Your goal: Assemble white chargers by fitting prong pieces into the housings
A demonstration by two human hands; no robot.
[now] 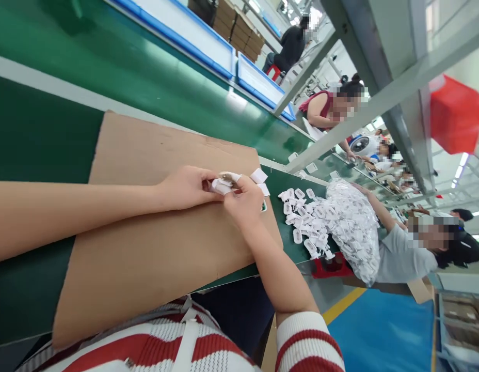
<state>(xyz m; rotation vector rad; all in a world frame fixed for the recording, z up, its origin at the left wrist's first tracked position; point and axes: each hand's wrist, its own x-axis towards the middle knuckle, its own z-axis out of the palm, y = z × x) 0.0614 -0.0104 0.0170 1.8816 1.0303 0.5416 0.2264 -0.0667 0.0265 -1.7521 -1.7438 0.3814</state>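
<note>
White plastic piece sat pinched between both hands over the cardboard sheet on the worktop, left hand steadying it, right hand clamped on its end; loose pieces lay nearby.

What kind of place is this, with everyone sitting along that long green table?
Most likely a factory assembly line. A long green conveyor belt runs past seated workers, a heap of small white parts lies on it, and both hands, left hand and right hand, work one small white part.

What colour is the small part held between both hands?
White: the small part, held over the cardboard sheet; head view shows it.
</note>
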